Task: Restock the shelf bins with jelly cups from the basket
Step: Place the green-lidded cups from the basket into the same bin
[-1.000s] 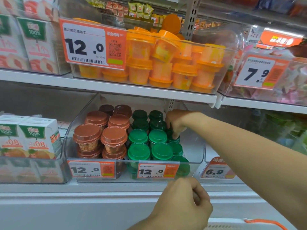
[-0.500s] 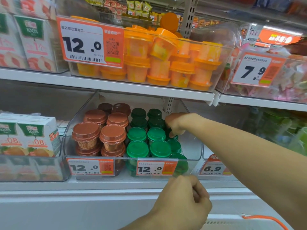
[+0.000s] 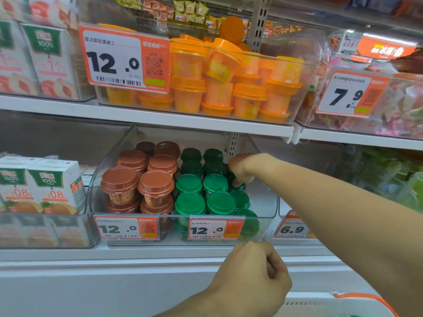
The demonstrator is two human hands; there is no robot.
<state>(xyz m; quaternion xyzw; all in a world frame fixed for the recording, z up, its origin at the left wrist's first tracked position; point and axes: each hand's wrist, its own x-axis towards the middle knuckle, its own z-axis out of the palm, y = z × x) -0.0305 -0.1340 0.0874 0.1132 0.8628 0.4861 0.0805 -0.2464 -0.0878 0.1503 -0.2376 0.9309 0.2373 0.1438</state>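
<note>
- The right hand (image 3: pixel 241 169) reaches deep into the clear bin (image 3: pixel 263 197) on the lower shelf (image 3: pixel 57 252), its fingers curled down round a green-lidded jelly cup (image 3: pixel 238 185) at the right end of the green rows.
- The left hand (image 3: pixel 254 277) is in front of the bin's lower right corner, its grip curled tight; I cannot tell whether it holds anything.
- The green cups (image 3: pixel 190 202) fill the bin's right half, stacked; brown-lidded cups (image 3: pixel 155 184) fill its left half.
- Two orange price tags reading 12.0 (image 3: pixel 216 229) are fixed to the bin's front.
- Above, another bin holds orange jelly cups (image 3: pixel 229 88).
- The white basket rim (image 3: pixel 320 303) with an orange handle shows at bottom right.
</note>
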